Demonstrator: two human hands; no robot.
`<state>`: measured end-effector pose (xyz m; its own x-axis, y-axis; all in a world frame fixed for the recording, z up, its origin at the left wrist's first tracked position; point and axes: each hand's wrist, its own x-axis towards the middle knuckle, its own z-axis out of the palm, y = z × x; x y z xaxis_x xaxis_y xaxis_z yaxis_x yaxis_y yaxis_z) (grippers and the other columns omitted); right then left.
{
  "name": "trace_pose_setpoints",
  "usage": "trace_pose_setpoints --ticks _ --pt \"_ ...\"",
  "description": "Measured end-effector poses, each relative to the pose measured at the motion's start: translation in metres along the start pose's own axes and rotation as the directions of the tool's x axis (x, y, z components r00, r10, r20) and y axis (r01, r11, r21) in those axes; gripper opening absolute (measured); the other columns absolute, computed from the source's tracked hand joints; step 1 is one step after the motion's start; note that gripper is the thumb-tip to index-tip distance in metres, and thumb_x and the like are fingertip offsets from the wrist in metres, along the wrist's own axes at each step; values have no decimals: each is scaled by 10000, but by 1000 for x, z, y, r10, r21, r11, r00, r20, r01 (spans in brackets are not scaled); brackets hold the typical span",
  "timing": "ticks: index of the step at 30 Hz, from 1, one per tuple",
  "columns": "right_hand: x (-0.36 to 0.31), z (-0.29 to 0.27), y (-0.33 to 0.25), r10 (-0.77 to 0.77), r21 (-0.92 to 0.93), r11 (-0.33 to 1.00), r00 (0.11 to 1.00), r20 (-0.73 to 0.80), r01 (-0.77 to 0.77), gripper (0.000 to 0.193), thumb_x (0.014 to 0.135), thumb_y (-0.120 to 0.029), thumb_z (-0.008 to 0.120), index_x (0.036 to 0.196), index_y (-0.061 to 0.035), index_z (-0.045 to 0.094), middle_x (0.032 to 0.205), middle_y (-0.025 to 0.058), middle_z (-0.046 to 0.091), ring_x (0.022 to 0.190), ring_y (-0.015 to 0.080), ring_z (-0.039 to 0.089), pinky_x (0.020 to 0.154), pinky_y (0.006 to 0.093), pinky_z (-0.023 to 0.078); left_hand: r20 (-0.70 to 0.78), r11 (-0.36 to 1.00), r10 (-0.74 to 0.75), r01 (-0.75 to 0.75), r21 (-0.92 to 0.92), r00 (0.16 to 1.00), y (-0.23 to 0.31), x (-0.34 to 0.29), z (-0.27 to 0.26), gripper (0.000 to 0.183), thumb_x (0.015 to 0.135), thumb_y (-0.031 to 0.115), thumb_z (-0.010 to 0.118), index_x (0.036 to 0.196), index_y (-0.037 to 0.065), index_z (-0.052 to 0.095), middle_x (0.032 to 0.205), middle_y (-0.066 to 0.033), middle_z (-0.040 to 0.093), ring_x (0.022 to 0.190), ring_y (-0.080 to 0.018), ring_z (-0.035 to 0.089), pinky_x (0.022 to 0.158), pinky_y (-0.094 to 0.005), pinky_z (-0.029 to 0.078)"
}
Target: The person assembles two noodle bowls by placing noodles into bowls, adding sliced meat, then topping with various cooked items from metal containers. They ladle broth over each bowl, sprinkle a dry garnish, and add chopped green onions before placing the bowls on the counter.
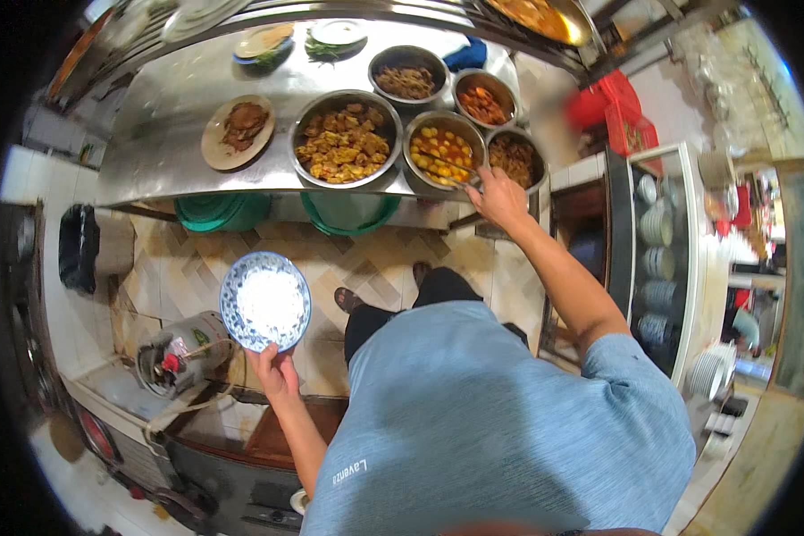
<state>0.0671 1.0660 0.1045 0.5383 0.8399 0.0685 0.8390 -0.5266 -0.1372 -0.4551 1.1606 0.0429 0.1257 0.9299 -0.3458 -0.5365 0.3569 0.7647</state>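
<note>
My left hand (277,372) grips the rim of a blue-and-white patterned plate (228,295), held out over the floor. White rice (266,302) is heaped in the plate's middle. On the right, my right hand (502,198) is closed on a long, thin metal utensil (454,164), whose far end reaches into a steel bowl (408,161). Small round yellow pieces (439,150) sit in reddish-brown sauce in that bowl. Close beside my right hand is another steel bowl of brown food (513,161). The utensil's exact kind is too small to tell.
A larger bowl of yellow-brown meat (345,143), a bowl of shredded food (406,82), a bowl of orange food (484,104) and a plate of meat (243,125) stand on the steel table (170,116). A gas cylinder (185,355) is at lower left; a dish cabinet (688,268) is right.
</note>
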Motion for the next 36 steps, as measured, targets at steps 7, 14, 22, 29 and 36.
trace_pose_setpoints --ticks 7,14,22,29,36 --pt "16 41 17 21 36 999 997 73 -24 444 901 -366 701 1153 -8 628 1013 202 693 862 389 712 710 495 582 82 993 -97 92 71 992 1 41 90 834 753 71 672 1531 96 373 1467 -149 484 1304 -346 536 999 -574 516" --pt "40 43 40 21 161 986 992 124 -41 435 927 -391 668 1133 -8 651 1034 209 720 918 387 713 772 515 572 200 985 -167 154 78 965 -28 69 181 776 765 97 681 1494 96 412 1399 -153 538 1256 -352 584 949 -582 564" --pt "35 46 52 147 318 922 959 241 -221 452 900 -437 690 1049 -11 722 990 244 724 941 426 697 810 529 544 311 968 -211 153 201 927 -45 88 242 738 784 73 671 1467 111 393 1392 -149 534 1248 -339 594 949 -584 577" --pt "24 38 55 174 434 860 954 245 -268 464 889 -442 701 1110 -36 743 964 266 722 942 429 699 845 516 535 308 944 -281 204 260 909 -46 92 238 789 788 89 662 1516 101 359 1458 -153 495 1279 -358 578 976 -591 567" --pt "18 32 50 211 421 858 949 233 -294 419 904 -415 714 1099 -45 745 913 238 722 884 411 700 797 491 526 249 944 -283 224 242 926 -46 93 211 750 785 77 661 1477 135 378 1422 -149 519 1233 -358 606 898 -591 598"
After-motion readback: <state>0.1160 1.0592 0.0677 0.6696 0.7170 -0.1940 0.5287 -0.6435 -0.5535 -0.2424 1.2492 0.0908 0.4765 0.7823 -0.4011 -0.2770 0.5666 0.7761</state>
